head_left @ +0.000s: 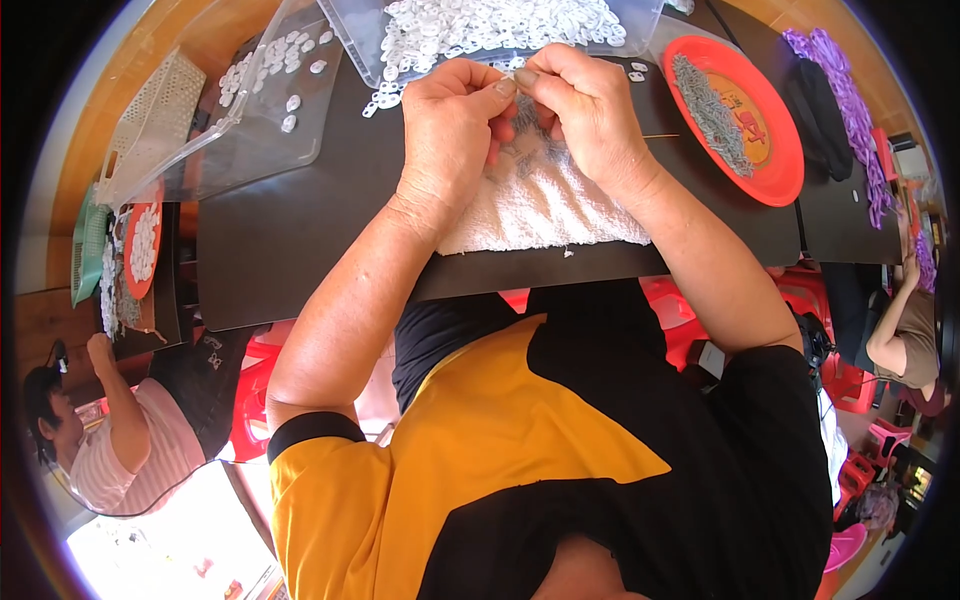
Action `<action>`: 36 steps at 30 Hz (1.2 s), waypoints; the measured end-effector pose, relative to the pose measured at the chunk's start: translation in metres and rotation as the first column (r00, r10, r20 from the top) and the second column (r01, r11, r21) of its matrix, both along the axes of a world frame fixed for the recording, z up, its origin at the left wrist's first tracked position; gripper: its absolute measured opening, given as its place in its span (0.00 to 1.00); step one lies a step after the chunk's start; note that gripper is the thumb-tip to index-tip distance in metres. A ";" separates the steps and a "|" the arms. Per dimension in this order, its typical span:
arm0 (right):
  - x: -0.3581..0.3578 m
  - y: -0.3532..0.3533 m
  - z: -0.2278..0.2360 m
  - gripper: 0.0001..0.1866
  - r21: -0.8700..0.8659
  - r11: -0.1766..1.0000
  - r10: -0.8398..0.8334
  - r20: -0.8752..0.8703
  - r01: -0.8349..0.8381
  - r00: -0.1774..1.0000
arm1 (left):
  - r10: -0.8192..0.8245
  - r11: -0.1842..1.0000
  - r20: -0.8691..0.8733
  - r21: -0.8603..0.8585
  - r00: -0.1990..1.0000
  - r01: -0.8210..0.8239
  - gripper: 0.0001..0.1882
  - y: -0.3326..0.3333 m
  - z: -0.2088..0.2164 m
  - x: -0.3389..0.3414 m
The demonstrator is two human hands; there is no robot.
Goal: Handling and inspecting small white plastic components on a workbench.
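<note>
My left hand (452, 125) and my right hand (592, 112) meet fingertip to fingertip above the table's far part. Both are closed in a pinch, with thumbs and index fingers nearly touching around something too small and hidden to make out. Below them a white towel (545, 215) lies on the dark table, and small grey pieces (527, 128) show on it between my hands. Just beyond my fingers stands a clear plastic bin (350, 35) heaped with small white oval plastic pieces with holes (500, 25). A few loose white pieces (383, 98) lie beside my left hand.
A red oval tray (785, 170) with grey pieces (710, 110) sits at the right. Clear plastic container (250, 160) with scattered white pieces stands at the left. Purple strands (850, 100) lie far right. Other people work at both sides, one in a striped shirt (140, 450).
</note>
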State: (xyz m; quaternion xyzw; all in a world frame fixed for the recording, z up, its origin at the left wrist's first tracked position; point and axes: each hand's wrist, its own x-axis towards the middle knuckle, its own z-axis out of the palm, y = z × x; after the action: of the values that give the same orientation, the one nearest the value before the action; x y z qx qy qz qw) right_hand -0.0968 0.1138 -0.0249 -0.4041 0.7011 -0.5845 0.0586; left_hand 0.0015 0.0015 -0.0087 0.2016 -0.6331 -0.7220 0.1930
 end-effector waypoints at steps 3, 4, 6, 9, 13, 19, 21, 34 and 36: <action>0.007 -0.002 0.006 0.09 0.007 1.000 0.014 0.152 -0.015 0.988 | 0.014 1.000 -0.009 0.009 1.000 -0.014 0.05 0.000 -0.001 0.002; 0.008 -0.002 0.009 0.11 -0.002 1.000 0.012 0.250 -0.012 0.968 | 0.018 1.000 -0.015 0.009 1.000 -0.018 0.05 0.000 0.000 0.001; 0.006 -0.002 0.009 0.11 -0.004 1.000 0.016 0.266 -0.016 0.964 | 0.017 0.999 -0.024 0.042 1.000 -0.016 0.05 -0.002 0.001 -0.001; 0.005 -0.003 0.007 0.10 -0.002 1.000 0.000 0.206 0.000 0.979 | 0.021 0.997 -0.028 0.074 0.999 -0.019 0.06 -0.004 0.003 0.000; -0.003 0.001 0.006 0.04 -0.074 0.996 -0.068 -0.195 0.055 0.978 | 0.012 0.996 -0.023 0.084 1.000 -0.010 0.06 -0.004 0.003 0.000; -0.004 0.001 0.011 0.13 -0.167 0.982 0.018 -0.360 -0.083 0.933 | 0.002 0.996 -0.034 0.091 0.999 0.001 0.05 -0.004 0.001 0.001; -0.005 0.000 0.010 0.13 -0.166 0.982 0.019 -0.377 -0.088 0.926 | 0.001 0.996 -0.032 0.090 0.999 0.002 0.05 -0.004 0.002 0.001; 0.002 -0.003 0.007 0.14 -0.157 0.984 0.062 -0.138 -0.083 0.988 | 0.015 1.000 -0.003 0.025 1.000 -0.015 0.04 0.001 -0.003 -0.004; 0.001 -0.001 0.008 0.13 -0.169 0.979 0.107 -0.031 -0.111 0.994 | -0.001 0.998 0.008 0.056 1.000 0.000 0.04 0.000 -0.001 -0.004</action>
State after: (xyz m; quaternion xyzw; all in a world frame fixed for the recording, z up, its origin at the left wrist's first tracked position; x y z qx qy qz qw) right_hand -0.0954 0.1125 -0.0171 -0.4518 0.6260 -0.6338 0.0478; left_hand -0.0028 0.0014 -0.0099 0.2094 -0.6136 -0.7386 0.1848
